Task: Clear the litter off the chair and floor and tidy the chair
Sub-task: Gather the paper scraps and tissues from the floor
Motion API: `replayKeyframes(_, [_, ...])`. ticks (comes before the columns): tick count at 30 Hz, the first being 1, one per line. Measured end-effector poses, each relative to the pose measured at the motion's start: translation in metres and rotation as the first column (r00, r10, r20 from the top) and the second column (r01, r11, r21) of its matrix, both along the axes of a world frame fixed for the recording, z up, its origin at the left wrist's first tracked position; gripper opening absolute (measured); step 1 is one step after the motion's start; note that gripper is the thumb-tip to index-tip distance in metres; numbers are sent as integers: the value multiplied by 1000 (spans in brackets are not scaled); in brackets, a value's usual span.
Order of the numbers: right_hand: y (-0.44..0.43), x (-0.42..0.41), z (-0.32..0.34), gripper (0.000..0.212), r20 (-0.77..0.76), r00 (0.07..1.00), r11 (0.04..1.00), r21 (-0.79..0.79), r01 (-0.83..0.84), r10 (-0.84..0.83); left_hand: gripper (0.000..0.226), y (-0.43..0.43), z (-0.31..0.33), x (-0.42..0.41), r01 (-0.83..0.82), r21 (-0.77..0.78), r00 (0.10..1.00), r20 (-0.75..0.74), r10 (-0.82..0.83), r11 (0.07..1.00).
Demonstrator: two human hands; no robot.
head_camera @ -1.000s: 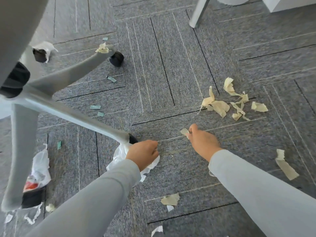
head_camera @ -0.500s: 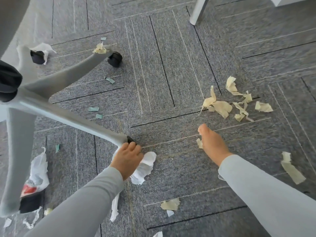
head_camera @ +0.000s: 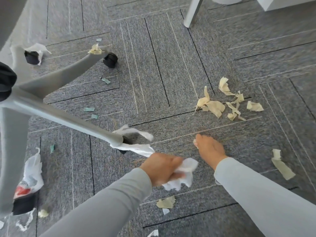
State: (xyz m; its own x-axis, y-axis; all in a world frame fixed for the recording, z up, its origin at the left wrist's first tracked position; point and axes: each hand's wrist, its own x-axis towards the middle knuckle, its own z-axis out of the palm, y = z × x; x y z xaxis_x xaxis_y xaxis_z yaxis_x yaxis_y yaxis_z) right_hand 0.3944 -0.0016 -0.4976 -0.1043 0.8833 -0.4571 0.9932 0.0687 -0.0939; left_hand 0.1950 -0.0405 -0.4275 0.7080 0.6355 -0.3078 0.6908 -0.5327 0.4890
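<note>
White tissue (head_camera: 185, 170) in curled left hand (head_camera: 160, 168)

chair base (head_camera: 51, 108) left | scrap pile (head_camera: 215, 106) right (on the carpet (head_camera: 171, 65)) | tissue (head_camera: 136, 148) between them, at the base's near tip

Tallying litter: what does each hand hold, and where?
Left hand grips the white tissue by its bunched near end; right hand pinches a beige paper scrap, mostly hidden.
</note>
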Motion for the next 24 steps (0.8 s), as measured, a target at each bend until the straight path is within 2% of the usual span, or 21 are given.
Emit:
replayKeyframes(2, [-2,3,0,11,-70,997,1000,5,30,-30,40,-1,6,11,84,26,996,41,-85,996])
replayKeyframes(3, [-2,4,1,13,-120,992,999,1,46,-45,31,-3,7,16,83,85,993,78,-89,993])
replayKeyframes(4, [-1,4,1,14,-177,982,998,-10,68,-69,20,-4,6,18,12,141,989,146,-33,990])
replayKeyframes(6, [1,1,3,17,-272,955,993,-36,113,-119,5,3,6,9,-323,56,932,195,307,945])
replayKeyframes(7, [2,-1,4,17,-305,944,992,-39,122,-128,2,7,4,-3,-482,-20,868,125,481,876])
replayKeyframes(9, [3,-10,7,20,-361,927,995,-26,96,-99,9,11,-1,-38,-611,91,780,-102,617,787])
replayKeyframes(11, [4,-21,11,27,-414,908,998,-15,58,-59,21,1,-6,-74,-680,225,692,-118,712,698])
replayKeyframes(13, [7,-34,13,33,-463,886,999,0,39,-34,44,-16,-12,-105,-789,247,564,-75,822,563])
replayKeyframes(16, [12,-56,18,21,-521,853,999,31,-15,29,77,-29,-21,-133,-960,146,222,-117,968,238])
replayKeyframes(17, [12,-62,20,19,-542,839,999,34,-35,48,81,-27,-23,-136,-981,72,169,-155,973,181])
replayKeyframes(18, [12,-68,23,19,-553,831,998,35,-52,62,81,-25,-26,-136,-985,-14,173,-200,964,174])
replayKeyframes(20, [11,-75,29,22,-548,830,995,51,-86,100,62,-16,-29,-130,-960,-77,282,-248,927,271])
replayKeyframes(22, [10,-77,33,26,-544,830,993,63,-104,122,35,-8,-26,-125,-933,30,337,-278,900,359])
replayKeyframes(24, [10,-77,35,31,-549,827,993,63,-100,118,24,-6,-22,-117,-912,70,370,-290,883,405])
